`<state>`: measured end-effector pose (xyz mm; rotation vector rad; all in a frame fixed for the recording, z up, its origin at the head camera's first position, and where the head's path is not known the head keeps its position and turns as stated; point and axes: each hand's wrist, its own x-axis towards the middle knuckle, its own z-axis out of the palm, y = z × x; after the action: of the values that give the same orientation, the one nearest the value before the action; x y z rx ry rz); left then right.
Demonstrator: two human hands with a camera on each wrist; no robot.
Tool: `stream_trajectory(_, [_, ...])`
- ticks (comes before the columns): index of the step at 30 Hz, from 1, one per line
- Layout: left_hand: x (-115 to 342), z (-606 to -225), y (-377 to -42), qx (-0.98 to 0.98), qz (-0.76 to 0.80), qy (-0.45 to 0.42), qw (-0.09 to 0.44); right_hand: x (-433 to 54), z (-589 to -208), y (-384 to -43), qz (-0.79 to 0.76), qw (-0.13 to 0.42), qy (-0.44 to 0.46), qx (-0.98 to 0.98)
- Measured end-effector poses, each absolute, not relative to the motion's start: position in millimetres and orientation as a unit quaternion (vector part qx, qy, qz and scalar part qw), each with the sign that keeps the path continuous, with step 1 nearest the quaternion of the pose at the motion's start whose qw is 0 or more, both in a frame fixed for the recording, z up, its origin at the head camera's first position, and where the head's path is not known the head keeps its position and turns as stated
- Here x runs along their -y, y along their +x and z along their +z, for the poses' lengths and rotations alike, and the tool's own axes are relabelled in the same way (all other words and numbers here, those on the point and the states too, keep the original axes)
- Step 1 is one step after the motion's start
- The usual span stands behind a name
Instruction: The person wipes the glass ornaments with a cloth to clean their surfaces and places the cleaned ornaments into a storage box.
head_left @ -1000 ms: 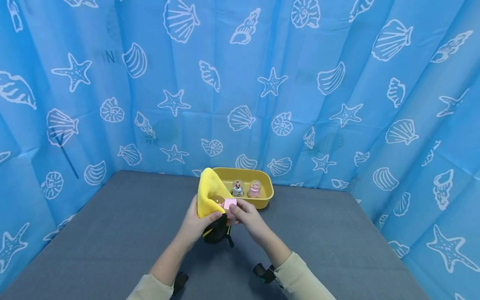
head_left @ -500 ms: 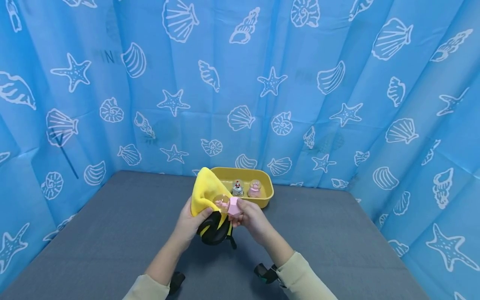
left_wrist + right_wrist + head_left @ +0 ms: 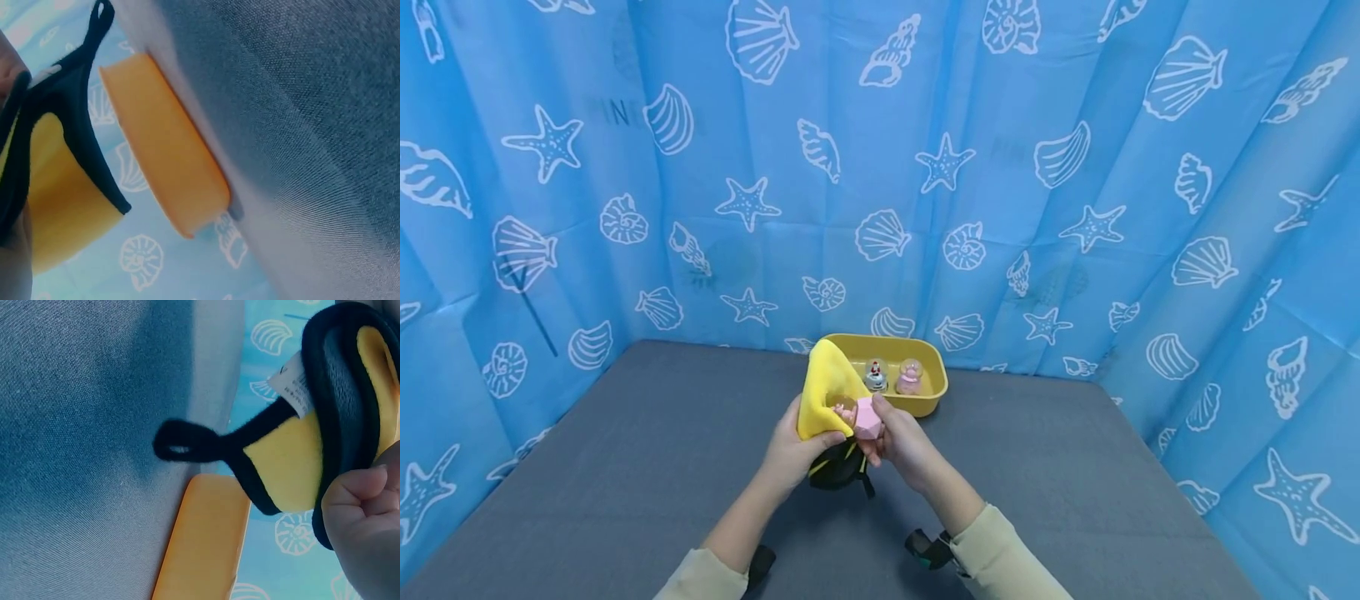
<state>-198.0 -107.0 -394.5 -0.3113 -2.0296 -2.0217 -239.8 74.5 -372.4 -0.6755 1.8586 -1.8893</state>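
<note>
In the head view my left hand (image 3: 792, 450) grips a yellow cloth (image 3: 831, 371) with black edging, its thumb on the near side. The cloth is folded about the clear dome of a small snow globe, with a pink figure showing inside. My right hand (image 3: 906, 440) holds that snow globe (image 3: 868, 419) by its faceted pink base, the dome pointing left into the cloth. Black trim and a hanging loop dangle below the hands. In the right wrist view, my right hand (image 3: 369, 519) is beside the cloth (image 3: 284, 462), which bears a white label; the globe is hidden there.
A yellow tray (image 3: 917, 406) stands behind the hands near the back of the grey table (image 3: 1037, 483). Inside it are a snow globe with a red-and-white figure (image 3: 876, 375) and a pink snow globe (image 3: 909, 377). A blue shell-print curtain (image 3: 850, 192) hangs behind.
The cloth swung left, baring more of the dome, then came back right over it. The pink base has turned in my right hand and shows a different face. The tray has stayed put.
</note>
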Motion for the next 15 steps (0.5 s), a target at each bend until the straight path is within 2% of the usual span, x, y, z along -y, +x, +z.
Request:
stream_trajectory(6, [108.6,-393.4,-197.7,0.712,-0.679,-0.097,0.152,-77.0,-373.8,-242.3,-0.697,0.228,-0.222,-0.643])
stream_trajectory(15, [116.3,-388.3,-197.5,0.713,-0.684,-0.118,0.098,-78.8,-368.9,-241.4,-0.72,0.278,-0.208,-0.601])
